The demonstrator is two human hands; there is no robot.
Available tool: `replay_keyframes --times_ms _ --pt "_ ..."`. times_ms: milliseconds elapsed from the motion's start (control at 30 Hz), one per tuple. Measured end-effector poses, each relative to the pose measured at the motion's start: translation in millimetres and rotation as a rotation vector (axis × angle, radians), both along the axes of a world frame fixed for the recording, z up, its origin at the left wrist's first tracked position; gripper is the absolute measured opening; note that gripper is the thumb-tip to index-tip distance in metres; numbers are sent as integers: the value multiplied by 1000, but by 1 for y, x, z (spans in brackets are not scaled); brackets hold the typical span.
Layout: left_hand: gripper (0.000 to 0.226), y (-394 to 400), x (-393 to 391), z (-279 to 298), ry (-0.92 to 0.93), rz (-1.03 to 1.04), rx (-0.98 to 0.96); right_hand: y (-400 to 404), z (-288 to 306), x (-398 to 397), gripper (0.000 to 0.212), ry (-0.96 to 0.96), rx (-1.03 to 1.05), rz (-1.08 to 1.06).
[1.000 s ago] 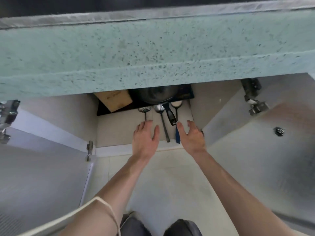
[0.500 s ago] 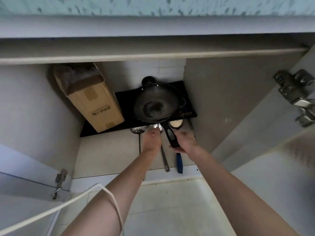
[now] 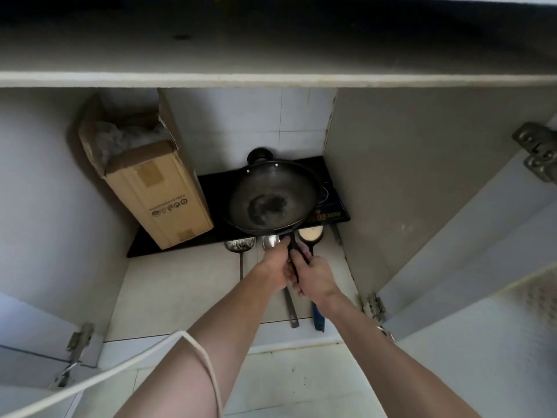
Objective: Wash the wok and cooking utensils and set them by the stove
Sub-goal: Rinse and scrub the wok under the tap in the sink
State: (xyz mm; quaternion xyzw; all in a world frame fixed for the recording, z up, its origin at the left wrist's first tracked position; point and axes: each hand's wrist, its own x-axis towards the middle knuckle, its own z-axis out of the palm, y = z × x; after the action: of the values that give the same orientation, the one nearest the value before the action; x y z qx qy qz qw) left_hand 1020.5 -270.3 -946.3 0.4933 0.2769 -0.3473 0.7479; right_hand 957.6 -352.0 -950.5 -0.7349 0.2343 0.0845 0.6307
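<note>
Inside the open cabinet, the dark wok [image 3: 271, 200] sat on a black induction stove [image 3: 328, 206] at the back, and both hands closed round its black handle [image 3: 293, 248]: the left hand [image 3: 275, 267] from the left side, the right hand [image 3: 315, 274] from the right, fingers curled about it. On the cabinet floor just in front lay a slotted spatula [image 3: 239, 245], a steel ladle [image 3: 271, 241] and a pale spoon with a blue handle [image 3: 310, 235], while a cardboard box [image 3: 150, 188] leaned on the stove's left end.
</note>
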Motion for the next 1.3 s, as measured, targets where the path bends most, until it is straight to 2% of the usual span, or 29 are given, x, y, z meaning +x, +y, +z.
replay_keyframes --times_ms 67,133,200,367,500,633,800,933,1100,1300 --pt "46 -4 -2 1 85 46 -93 2 -3 -14 24 -9 -21 -11" --pt "45 -6 -9 -1 101 64 -140 4 -4 -32 36 4 -22 -18" --pt "42 -5 -22 -1 111 80 -164 7 2 -47 37 17 -8 -18" --pt "43 7 -78 28 136 64 -108 24 31 -102 35 99 62 -53" --pt "39 21 -139 75 132 40 50 43 93 -166 33 170 93 -54" --pt "39 33 -208 149 199 27 132 60 176 -232 36 276 107 -60" --pt "39 46 -276 245 263 61 164 73 284 -296 39 347 114 -33" --pt "38 58 -319 311 296 98 154 81 352 -336 40 338 44 31" --pt "39 71 -357 366 285 116 130 90 401 -375 47 309 -3 82" --pt "38 99 -409 399 280 100 113 119 439 -427 46 276 -33 86"
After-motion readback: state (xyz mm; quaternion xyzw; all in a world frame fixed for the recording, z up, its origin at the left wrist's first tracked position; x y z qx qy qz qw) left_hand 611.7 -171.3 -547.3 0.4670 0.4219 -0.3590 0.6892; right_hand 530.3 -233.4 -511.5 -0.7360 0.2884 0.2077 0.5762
